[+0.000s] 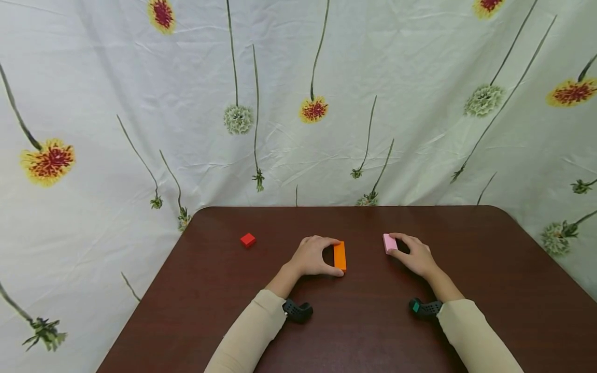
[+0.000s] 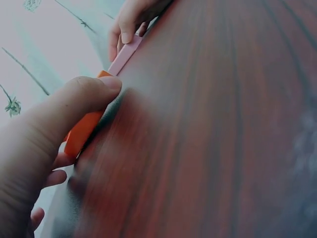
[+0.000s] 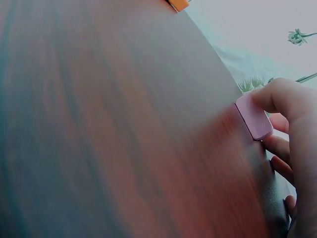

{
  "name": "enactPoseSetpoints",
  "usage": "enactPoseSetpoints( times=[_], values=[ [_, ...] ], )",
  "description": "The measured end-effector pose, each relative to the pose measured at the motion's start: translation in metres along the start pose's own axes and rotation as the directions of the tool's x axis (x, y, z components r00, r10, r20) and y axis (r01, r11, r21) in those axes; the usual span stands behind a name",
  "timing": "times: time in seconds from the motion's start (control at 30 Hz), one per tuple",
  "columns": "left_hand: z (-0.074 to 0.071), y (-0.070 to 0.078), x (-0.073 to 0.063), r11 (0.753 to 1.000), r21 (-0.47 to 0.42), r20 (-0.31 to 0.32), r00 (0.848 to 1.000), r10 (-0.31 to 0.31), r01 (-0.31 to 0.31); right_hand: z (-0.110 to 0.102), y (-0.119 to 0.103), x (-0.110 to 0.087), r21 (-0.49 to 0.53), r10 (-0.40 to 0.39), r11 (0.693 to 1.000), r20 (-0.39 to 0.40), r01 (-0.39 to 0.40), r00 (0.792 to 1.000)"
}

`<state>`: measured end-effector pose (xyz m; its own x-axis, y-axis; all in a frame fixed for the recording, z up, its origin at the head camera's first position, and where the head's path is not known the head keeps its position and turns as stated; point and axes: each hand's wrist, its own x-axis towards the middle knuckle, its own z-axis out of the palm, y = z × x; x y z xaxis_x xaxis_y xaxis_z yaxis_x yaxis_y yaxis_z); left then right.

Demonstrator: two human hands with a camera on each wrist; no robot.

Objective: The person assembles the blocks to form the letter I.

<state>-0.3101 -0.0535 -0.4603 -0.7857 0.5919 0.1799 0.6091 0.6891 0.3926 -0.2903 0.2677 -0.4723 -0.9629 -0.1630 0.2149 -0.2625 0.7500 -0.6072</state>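
Observation:
My left hand (image 1: 314, 256) pinches an orange rectangular block (image 1: 340, 256) between thumb and fingers, near the middle of the table. In the left wrist view the thumb lies over one end of the orange block (image 2: 85, 130). To the right, my right hand (image 1: 415, 253) pinches a smaller pink block (image 1: 389, 243) by its two ends. The right wrist view shows the pink block (image 3: 254, 117) at the table surface, thumb on its upper end. A gap of bare table separates the two blocks. A small red block (image 1: 248, 240) lies by itself left of my left hand.
The dark brown wooden table (image 1: 364, 331) has rounded far corners. Behind it hangs a white cloth (image 1: 280, 155) printed with flowers. Dark straps (image 1: 298, 312) sit at both wrists, below cream sleeves (image 1: 252, 331).

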Motion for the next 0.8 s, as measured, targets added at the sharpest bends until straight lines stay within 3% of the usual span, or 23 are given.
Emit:
enactPoseSetpoints(
  times=[0.8],
  values=[
    [0.0057,-0.0032,-0.0053,0.999,-0.047,-0.014,1.000,0.000,0.000,-0.0002,-0.0024,0.0005,-0.004,0.022,1.000,0.012,-0.022,1.000]
  ],
)
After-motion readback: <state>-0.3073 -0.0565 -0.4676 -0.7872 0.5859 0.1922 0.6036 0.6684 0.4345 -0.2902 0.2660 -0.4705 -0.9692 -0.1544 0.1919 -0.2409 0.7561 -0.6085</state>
